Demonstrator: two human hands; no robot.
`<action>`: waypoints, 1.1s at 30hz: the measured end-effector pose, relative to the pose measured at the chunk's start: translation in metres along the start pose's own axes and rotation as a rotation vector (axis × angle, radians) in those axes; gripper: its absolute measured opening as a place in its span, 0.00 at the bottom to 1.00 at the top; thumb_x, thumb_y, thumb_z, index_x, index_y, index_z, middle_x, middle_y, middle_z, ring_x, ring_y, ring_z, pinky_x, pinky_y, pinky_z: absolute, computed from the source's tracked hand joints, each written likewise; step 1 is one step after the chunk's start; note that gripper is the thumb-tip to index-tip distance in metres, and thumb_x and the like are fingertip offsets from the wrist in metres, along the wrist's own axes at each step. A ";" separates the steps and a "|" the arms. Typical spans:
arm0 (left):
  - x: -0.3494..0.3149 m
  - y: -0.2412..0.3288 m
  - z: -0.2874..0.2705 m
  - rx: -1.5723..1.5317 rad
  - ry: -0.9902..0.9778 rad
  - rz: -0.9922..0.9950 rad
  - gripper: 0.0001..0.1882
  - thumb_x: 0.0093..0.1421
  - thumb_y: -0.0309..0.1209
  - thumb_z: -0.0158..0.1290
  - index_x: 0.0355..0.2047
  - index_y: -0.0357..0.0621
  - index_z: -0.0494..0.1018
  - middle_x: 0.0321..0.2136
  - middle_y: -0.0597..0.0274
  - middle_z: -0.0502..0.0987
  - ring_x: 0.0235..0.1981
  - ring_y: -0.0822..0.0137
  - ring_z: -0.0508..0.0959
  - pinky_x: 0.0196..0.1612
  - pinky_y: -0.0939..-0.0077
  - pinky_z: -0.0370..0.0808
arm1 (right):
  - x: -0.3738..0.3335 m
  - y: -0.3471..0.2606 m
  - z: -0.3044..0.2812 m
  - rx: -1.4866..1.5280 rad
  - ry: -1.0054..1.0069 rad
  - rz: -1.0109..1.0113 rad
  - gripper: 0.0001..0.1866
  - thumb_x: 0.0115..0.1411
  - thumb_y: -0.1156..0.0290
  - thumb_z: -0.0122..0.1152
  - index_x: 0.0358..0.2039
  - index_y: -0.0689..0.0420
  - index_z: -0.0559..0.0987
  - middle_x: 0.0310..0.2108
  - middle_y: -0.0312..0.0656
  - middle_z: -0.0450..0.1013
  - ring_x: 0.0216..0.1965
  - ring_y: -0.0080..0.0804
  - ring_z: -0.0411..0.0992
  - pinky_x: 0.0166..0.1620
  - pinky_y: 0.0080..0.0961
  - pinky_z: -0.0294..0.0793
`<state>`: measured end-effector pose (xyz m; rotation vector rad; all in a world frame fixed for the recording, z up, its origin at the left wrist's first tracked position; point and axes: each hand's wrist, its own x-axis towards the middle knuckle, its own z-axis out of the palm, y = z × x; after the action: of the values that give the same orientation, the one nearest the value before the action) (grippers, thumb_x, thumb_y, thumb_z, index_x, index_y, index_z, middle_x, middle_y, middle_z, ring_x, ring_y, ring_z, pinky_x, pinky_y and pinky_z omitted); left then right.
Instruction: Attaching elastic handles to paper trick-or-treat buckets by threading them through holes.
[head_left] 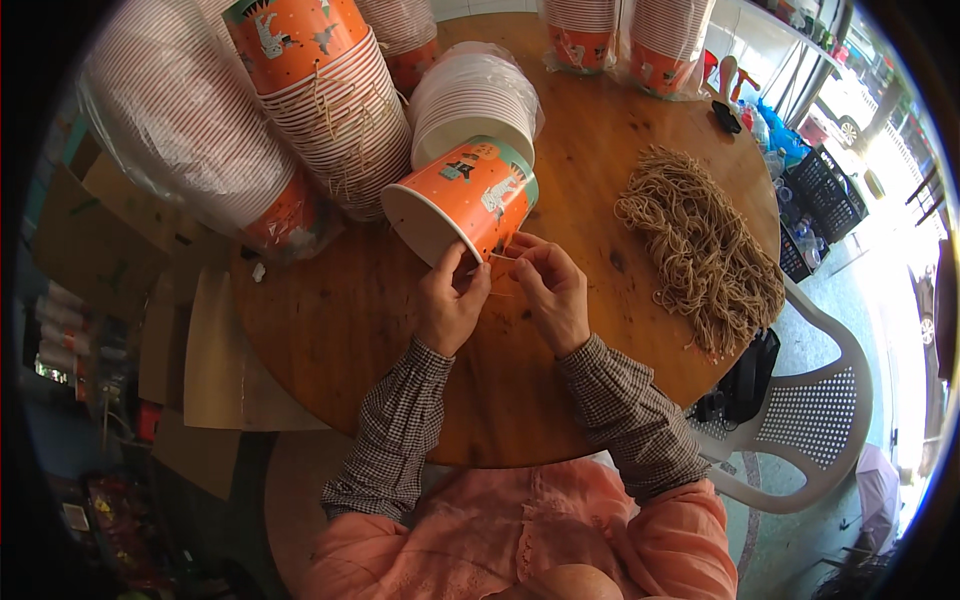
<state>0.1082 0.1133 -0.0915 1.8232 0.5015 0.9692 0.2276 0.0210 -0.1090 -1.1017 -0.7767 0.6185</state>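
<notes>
An orange and green printed paper bucket (463, 195) lies tilted on its side on the round wooden table, its white-rimmed mouth facing left and toward me. My left hand (452, 300) is closed, thumb and fingers pinching the bucket's near rim. Close beside it, my right hand (553, 293) is closed in a pinch on a thin pale cord (502, 257) that runs to the bucket's side. Where the cord meets the bucket is partly hidden by my fingertips. A tangled heap of tan cords (700, 250) rests on the table to the right.
Behind the bucket lies a plastic-wrapped stack of white-rimmed buckets (475, 95). A tall stack with cords hanging from it (340, 120) and a wrapped stack (190, 130) stand at left. More wrapped stacks (665, 45) are at the far edge. A grey chair (820, 410) adjoins the table's right.
</notes>
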 end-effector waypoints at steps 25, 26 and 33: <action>-0.001 -0.003 0.004 0.105 0.068 -0.017 0.08 0.55 0.28 0.62 0.32 0.35 0.77 0.28 0.56 0.80 0.29 0.70 0.80 0.33 0.78 0.76 | 0.001 -0.001 0.003 -0.204 0.023 -0.078 0.06 0.59 0.77 0.60 0.37 0.65 0.77 0.52 0.44 0.68 0.45 0.25 0.74 0.45 0.21 0.77; -0.001 -0.004 0.003 0.103 0.073 -0.016 0.08 0.55 0.28 0.62 0.32 0.35 0.77 0.28 0.56 0.80 0.29 0.70 0.80 0.33 0.78 0.76 | 0.001 0.000 0.003 -0.182 0.039 -0.093 0.06 0.59 0.76 0.60 0.36 0.65 0.77 0.50 0.44 0.70 0.43 0.26 0.75 0.43 0.22 0.78; -0.001 0.008 0.004 0.222 0.157 0.102 0.06 0.54 0.25 0.61 0.28 0.38 0.74 0.25 0.58 0.78 0.26 0.67 0.79 0.30 0.75 0.76 | -0.004 -0.002 0.006 -0.257 -0.014 0.129 0.09 0.57 0.75 0.63 0.38 0.63 0.77 0.45 0.44 0.72 0.41 0.28 0.74 0.41 0.24 0.76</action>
<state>0.1102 0.1069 -0.0854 1.9948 0.6383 1.1718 0.2209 0.0201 -0.1063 -1.3927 -0.8176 0.6468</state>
